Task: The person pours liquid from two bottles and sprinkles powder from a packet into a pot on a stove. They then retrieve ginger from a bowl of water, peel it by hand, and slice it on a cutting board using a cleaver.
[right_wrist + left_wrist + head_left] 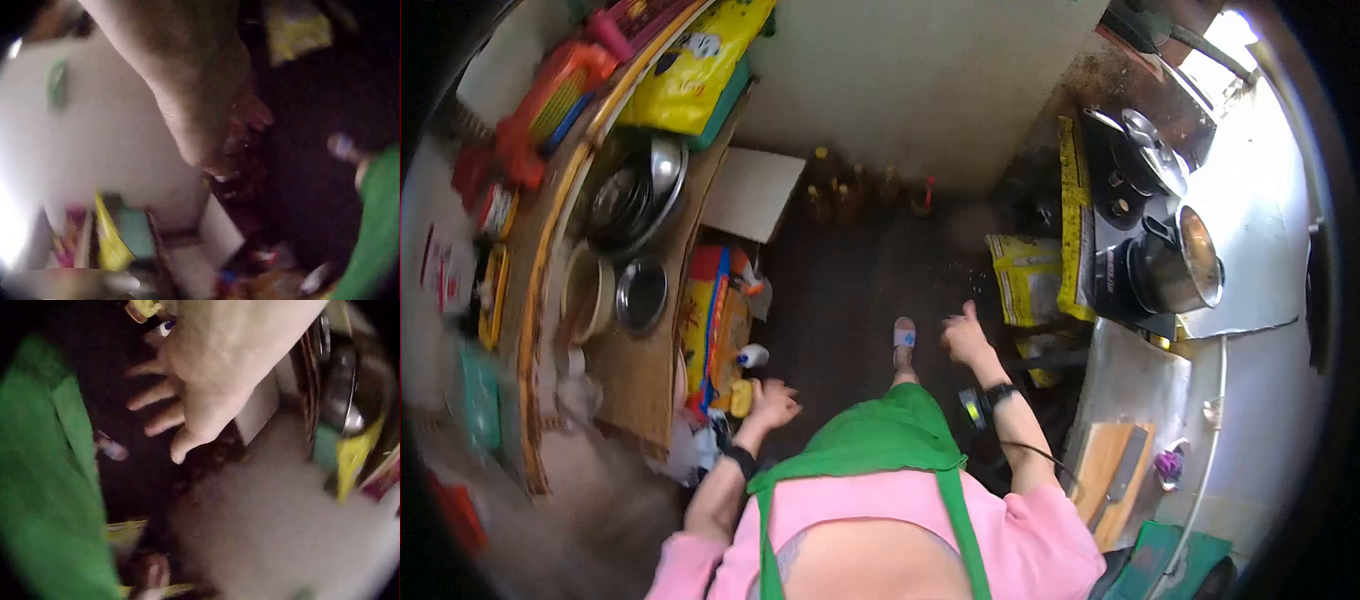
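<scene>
Both hands hang in the air at the sides of the green apron point(870, 435), and neither holds anything. My left hand point(774, 404) is beside the lower shelf goods, nearest a yellow object point(741, 398). In the left wrist view its fingers point(155, 394) are spread apart over the dark floor. On the other side, my right hand point(968, 338) has loosely bent fingers and is left of the yellow-edged bags point(1028, 275). The right wrist view is blurred, with the fingers point(253, 112) partly hidden behind the hand. One slippered foot point(903, 335) stands forward on the floor.
At right, a pot point(1185, 265) and a pan point(1145, 160) stand on the stove. Closer, a knife point(1122, 465) lies on a cutting board point(1090, 462). Metal bowls point(643, 295) fill the left shelf point(625, 385). Bottles point(820, 200) and a white panel point(750, 190) stand by the wall.
</scene>
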A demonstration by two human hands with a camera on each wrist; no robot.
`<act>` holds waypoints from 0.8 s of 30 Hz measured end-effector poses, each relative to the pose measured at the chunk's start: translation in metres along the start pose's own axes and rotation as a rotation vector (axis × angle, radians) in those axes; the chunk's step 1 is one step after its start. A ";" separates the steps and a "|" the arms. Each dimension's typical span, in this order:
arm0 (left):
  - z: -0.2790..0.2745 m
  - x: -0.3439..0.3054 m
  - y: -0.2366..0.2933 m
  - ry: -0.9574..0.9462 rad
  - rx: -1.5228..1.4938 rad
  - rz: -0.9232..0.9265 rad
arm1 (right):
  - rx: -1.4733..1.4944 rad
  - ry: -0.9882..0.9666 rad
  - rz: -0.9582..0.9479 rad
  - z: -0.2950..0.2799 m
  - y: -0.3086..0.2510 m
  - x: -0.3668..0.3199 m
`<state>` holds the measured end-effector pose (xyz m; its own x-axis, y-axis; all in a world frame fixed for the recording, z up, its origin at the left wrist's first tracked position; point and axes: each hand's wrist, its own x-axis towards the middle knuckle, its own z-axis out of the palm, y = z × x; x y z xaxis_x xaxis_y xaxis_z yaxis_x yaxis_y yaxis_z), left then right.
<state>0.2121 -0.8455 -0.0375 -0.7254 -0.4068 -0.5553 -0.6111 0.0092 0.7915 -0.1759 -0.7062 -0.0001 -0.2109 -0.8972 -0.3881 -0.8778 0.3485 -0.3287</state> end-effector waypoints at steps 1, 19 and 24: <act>-0.001 0.011 -0.010 -0.005 -0.151 -0.124 | 0.105 0.242 -0.122 0.012 0.017 0.004; -0.028 0.456 0.156 -0.052 -0.514 -0.510 | 1.005 0.222 0.633 0.089 0.164 0.089; -0.017 0.594 0.185 -0.114 -0.614 -0.556 | 1.405 0.366 1.093 0.088 0.153 0.069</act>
<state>-0.3264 -1.1010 -0.2161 -0.4170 -0.1098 -0.9023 -0.6317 -0.6787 0.3745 -0.2865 -0.6909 -0.1525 -0.6228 -0.0732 -0.7790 0.6394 0.5262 -0.5606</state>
